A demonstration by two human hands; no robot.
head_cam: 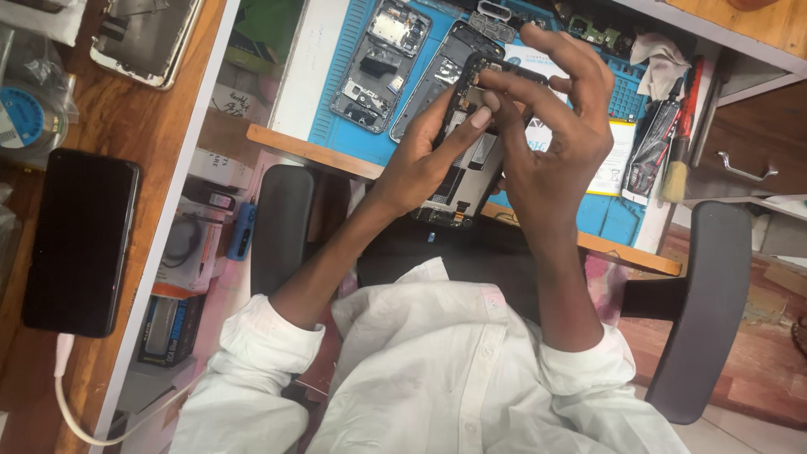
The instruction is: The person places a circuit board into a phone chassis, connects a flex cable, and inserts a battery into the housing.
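A phone repair workshop: opened phones on a blue work mat.

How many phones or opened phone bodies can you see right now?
5: one opened phone held in both hands; two opened bodies on the blue mat, left and right; an intact black phone far left; one frame top left. More may be hidden.

Opened black phone, apparently backless, held tilted.

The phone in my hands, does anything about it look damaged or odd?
The phone held by both hands, left hand and right hand, has its back off, with the inner parts bare. Two more opened phone bodies lie on the blue mat. Nothing looks spilled.
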